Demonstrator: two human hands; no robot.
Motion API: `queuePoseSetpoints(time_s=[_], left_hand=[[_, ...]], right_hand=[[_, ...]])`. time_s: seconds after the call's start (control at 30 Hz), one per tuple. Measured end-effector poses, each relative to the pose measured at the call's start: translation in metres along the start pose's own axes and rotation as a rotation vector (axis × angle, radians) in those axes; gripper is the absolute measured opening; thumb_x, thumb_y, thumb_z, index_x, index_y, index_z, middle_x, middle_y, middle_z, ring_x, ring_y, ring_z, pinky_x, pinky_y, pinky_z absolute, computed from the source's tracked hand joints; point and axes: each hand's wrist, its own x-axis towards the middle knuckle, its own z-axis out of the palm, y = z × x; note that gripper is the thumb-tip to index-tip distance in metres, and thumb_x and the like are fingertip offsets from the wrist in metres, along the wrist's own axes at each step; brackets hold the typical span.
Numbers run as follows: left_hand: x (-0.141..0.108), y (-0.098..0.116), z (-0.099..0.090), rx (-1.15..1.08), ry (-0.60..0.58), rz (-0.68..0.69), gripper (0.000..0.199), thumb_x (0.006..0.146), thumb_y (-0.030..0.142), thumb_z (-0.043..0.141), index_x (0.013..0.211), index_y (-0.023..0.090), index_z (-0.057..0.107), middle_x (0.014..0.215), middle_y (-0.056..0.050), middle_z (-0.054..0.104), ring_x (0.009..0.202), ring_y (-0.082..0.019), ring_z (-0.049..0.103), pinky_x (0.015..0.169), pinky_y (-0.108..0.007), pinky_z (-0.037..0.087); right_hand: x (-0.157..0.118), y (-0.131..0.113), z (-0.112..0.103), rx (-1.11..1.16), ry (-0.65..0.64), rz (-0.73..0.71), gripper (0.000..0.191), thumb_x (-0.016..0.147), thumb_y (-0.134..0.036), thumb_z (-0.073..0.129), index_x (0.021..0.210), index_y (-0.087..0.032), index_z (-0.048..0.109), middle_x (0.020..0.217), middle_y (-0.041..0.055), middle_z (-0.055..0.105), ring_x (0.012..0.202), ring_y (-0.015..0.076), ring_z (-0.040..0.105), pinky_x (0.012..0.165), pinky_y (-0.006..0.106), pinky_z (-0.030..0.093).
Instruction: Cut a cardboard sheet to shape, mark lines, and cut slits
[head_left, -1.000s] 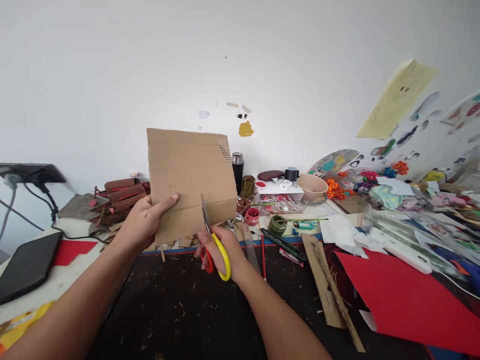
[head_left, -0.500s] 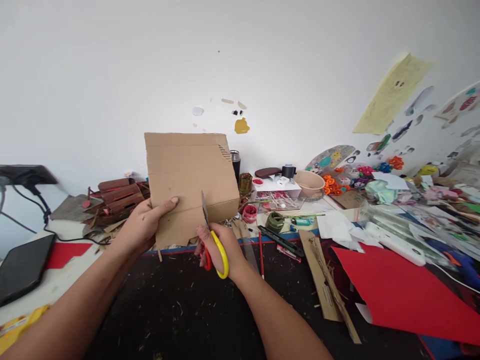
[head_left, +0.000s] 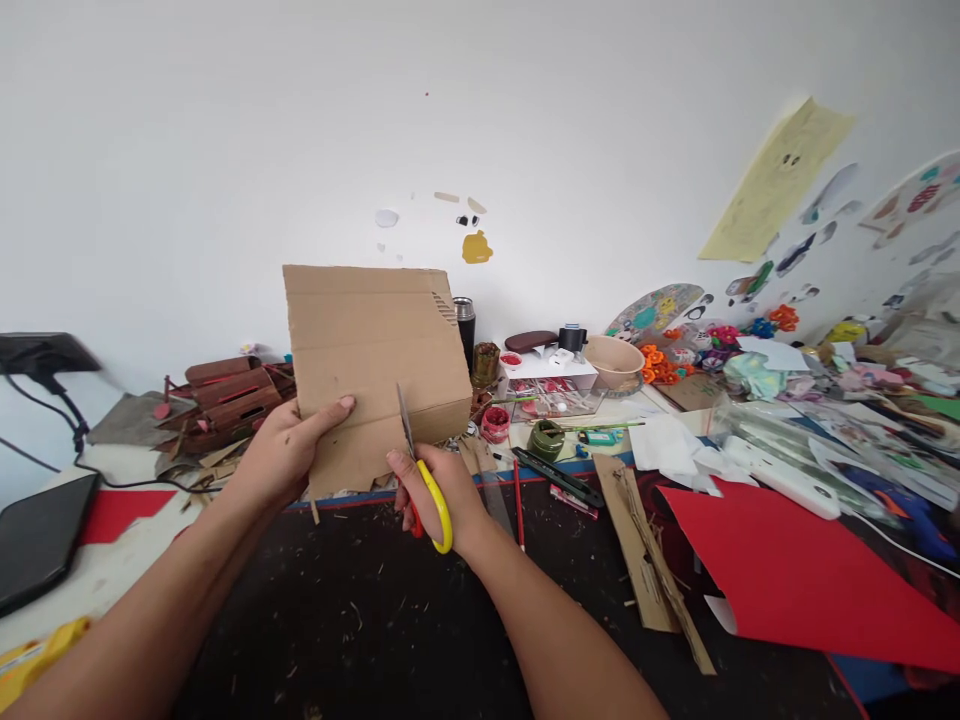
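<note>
A brown cardboard sheet (head_left: 367, 340) is held up above the near edge of the clutter, with a crease across its lower part. My left hand (head_left: 289, 445) grips its lower left side, thumb on the front face and the other fingers hidden behind. In my right hand (head_left: 435, 500) are scissors (head_left: 443, 520) with yellow and red handles, the fingers wrapped round the loops. The scissors' blade lies across the cardboard's lower middle, pointing up, with a cut edge beside it.
Dark mat (head_left: 360, 620) with scraps lies below. Cardboard strips (head_left: 637, 545), a red pencil (head_left: 518, 500), a black cutter (head_left: 559, 478) and red paper (head_left: 795, 570) lie right. Paint jars (head_left: 496, 424), a bowl (head_left: 613, 364) and a flask (head_left: 464, 330) stand behind. Left are a brown model (head_left: 232, 395) and black tablet (head_left: 45, 535).
The whole view has shifted slightly, so most things appear a little further left. Both hands keep their holds on the cardboard and scissors.
</note>
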Motion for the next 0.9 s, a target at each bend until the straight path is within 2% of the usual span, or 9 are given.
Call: queuePoseSetpoints(time_s=[0.1,0.27,0.4,0.6,0.9], left_hand=[[-0.002,0.003,0.001,-0.005,0.02,-0.012,0.075,0.042,0.05,0.105,0.101,0.013,0.079,0.092,-0.018,0.087,0.071,-0.034,0.083,0.046,-0.032,0.061],[-0.002,0.002,-0.001,0.044,0.001,0.032,0.068,0.048,0.045,0.104,0.103,0.013,0.081,0.094,-0.015,0.088,0.069,-0.029,0.082,0.052,-0.03,0.063],[0.001,-0.005,-0.002,-0.015,-0.01,0.012,0.068,0.051,0.047,0.104,0.105,0.013,0.079,0.094,-0.015,0.087,0.072,-0.032,0.083,0.052,-0.032,0.063],[0.003,-0.01,-0.001,-0.042,0.005,0.01,0.066,0.055,0.048,0.103,0.105,0.015,0.077,0.096,-0.014,0.087,0.075,-0.033,0.084,0.063,-0.039,0.069],[-0.003,-0.008,0.006,-0.063,0.031,0.026,0.066,0.052,0.048,0.103,0.103,0.016,0.077,0.095,-0.014,0.087,0.08,-0.034,0.084,0.059,-0.036,0.068]], right_hand=[[0.0,-0.001,0.0,-0.004,0.005,-0.001,0.057,0.104,-0.077,0.056,0.087,-0.022,0.061,0.064,-0.0027,0.062,0.042,0.0122,0.06,0.038,0.02,0.044],[0.0,-0.002,-0.001,-0.055,0.002,0.008,0.057,0.106,-0.076,0.055,0.086,-0.022,0.059,0.064,-0.0028,0.062,0.043,0.0114,0.06,0.039,0.019,0.042],[0.0,-0.001,-0.002,-0.073,0.014,-0.004,0.06,0.104,-0.079,0.054,0.086,-0.023,0.059,0.062,-0.0034,0.06,0.044,0.0126,0.062,0.04,0.02,0.043],[0.0,-0.001,-0.003,-0.121,0.021,-0.003,0.063,0.104,-0.083,0.05,0.084,-0.023,0.058,0.058,-0.0041,0.057,0.042,0.0128,0.058,0.043,0.022,0.043],[0.0,-0.002,-0.005,-0.14,0.025,-0.002,0.064,0.104,-0.085,0.048,0.083,-0.025,0.056,0.055,-0.0045,0.055,0.039,0.0139,0.056,0.043,0.024,0.042]])
